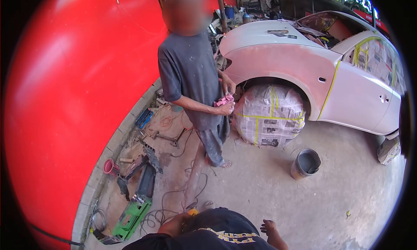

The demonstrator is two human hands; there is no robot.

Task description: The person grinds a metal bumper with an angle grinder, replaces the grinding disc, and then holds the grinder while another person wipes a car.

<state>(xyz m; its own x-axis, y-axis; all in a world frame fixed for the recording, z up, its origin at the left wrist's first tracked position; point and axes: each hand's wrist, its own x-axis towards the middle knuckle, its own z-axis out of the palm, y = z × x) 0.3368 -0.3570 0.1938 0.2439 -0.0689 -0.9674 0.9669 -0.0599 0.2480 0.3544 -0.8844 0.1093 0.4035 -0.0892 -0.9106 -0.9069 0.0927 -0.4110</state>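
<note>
My left hand [182,220] is low at the front of my black T-shirt [221,226], its fingers mostly hidden by my body. A small yellow object [193,211] shows right beside it, and I cannot tell whether the hand grips it. Out to the right of my body, my right hand [269,226] hangs over the concrete floor, fingers apart and holding nothing. Ahead stands a person [189,71] in a dark grey shirt, both hands around a pink cloth [224,101].
A pinkish-white car [282,58] has its wheel wrapped in taped newspaper [270,117]. A bucket [306,164] stands near it. Along the red wall [74,98] are a green and black floor jack [134,217], a red pot [111,167] and a blue case [143,118]. Dark cables [163,215] coil nearby.
</note>
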